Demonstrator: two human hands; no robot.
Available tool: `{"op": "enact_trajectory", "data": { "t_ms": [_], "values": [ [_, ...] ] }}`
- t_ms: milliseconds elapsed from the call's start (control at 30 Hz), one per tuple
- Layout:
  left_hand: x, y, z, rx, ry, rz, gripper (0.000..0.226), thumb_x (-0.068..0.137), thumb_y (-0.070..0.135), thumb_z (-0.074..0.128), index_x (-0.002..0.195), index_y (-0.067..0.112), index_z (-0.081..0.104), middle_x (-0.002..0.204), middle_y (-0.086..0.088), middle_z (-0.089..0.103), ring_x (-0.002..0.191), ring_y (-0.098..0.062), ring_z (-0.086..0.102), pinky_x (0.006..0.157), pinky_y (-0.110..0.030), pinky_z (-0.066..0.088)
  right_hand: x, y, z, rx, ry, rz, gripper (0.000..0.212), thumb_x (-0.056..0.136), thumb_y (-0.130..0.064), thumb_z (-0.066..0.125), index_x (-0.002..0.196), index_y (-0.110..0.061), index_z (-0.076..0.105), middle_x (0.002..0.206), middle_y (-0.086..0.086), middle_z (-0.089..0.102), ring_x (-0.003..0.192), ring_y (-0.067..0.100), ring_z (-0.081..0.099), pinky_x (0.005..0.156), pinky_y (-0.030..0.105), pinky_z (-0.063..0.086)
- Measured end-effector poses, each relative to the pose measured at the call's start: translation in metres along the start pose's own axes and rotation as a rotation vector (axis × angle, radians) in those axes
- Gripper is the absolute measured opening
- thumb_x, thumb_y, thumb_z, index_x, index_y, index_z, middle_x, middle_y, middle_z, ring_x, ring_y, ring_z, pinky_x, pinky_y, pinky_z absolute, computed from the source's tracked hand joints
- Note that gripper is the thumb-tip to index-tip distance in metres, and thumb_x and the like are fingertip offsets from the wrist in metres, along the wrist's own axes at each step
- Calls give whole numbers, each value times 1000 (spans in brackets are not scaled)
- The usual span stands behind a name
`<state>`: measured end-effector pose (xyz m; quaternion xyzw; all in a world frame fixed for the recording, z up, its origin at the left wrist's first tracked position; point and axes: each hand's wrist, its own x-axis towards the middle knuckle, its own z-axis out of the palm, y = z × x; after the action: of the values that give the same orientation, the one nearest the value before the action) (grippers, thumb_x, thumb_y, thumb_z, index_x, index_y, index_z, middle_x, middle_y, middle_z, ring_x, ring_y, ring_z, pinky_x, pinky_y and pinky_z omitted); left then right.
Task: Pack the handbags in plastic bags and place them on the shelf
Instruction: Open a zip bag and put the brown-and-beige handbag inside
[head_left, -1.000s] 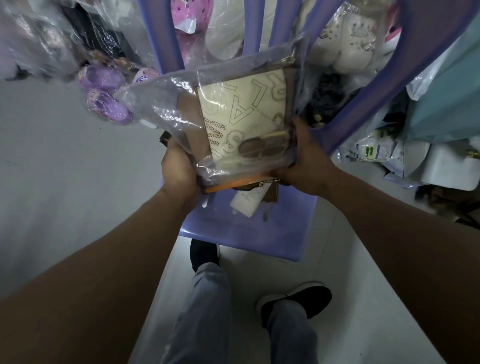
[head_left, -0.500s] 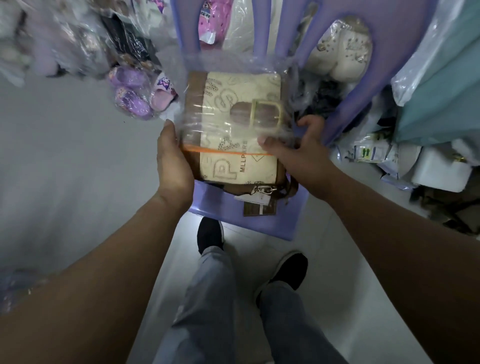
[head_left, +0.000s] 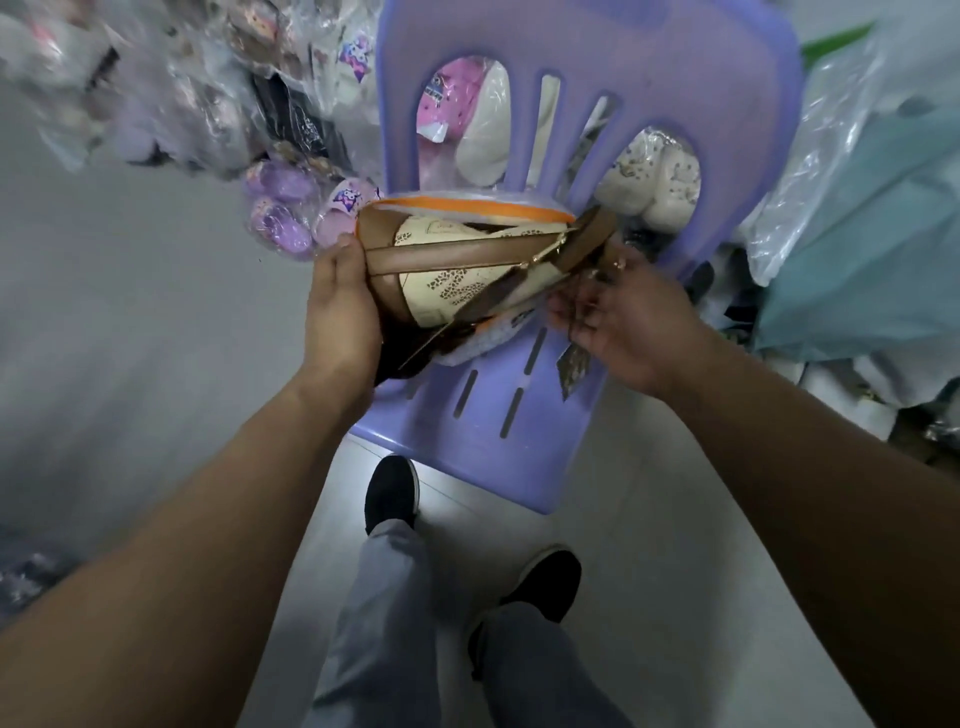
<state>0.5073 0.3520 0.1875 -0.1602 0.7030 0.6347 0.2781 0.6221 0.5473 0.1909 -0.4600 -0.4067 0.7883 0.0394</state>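
A cream handbag (head_left: 457, 265) with brown trim and brown straps sits in a clear plastic bag with an orange rim (head_left: 483, 208), held over the seat of a purple plastic chair (head_left: 498, 415). The bag's open mouth faces me, with the straps crossing it. My left hand (head_left: 340, 317) grips the handbag's left side through the plastic. My right hand (head_left: 623, 317) pinches the strap end and plastic at the right corner. A brown tag (head_left: 571, 369) dangles below my right hand.
Bagged purple and pink shoes (head_left: 291, 213) and other wrapped goods pile up at the back left. White bagged shoes (head_left: 649, 182) lie behind the chair back. A teal sheet and plastic wrap (head_left: 857, 234) fill the right. My feet (head_left: 392, 493) stand on white tiled floor.
The bagged handbag has turned from lying face up to having its open top and straps toward me. My right hand moved to the right corner; the view shifted back and down.
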Motion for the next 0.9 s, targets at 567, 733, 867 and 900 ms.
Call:
{"op": "enact_trajectory", "data": {
  "t_ms": [567, 733, 867, 900],
  "values": [
    [54, -28, -10, 615, 124, -110, 26, 94, 9, 49, 105, 11, 72, 96, -13, 70, 84, -32, 64, 71, -32, 55, 38, 21, 24, -257, 297, -165, 7, 101, -12, 54, 108, -14, 56, 93, 16, 69, 71, 26, 69, 56, 37, 62],
    [58, -15, -7, 1024, 262, 230, 34, 103, 20, 38, 118, -8, 47, 120, -33, 60, 113, -50, 57, 90, -49, 43, 40, 14, 32, -563, 338, -274, 8, 103, -18, 49, 97, -22, 53, 109, 8, 63, 82, 26, 71, 51, 30, 60],
    [59, -6, -10, 1143, 279, 430, 25, 105, 25, 31, 112, 3, 39, 106, -35, 62, 95, -54, 58, 69, -48, 32, 42, 10, 34, -1030, 415, -457, 21, 102, -21, 44, 109, -12, 61, 97, 5, 64, 94, 33, 66, 69, 34, 47],
    [61, -3, -12, 1177, 262, 457, 22, 105, 25, 31, 110, 5, 38, 103, -36, 62, 92, -53, 58, 67, -46, 31, 43, 8, 34, -1094, 415, -486, 22, 102, -21, 44, 108, -10, 62, 99, 9, 66, 96, 34, 64, 70, 31, 39]
  ]
}}
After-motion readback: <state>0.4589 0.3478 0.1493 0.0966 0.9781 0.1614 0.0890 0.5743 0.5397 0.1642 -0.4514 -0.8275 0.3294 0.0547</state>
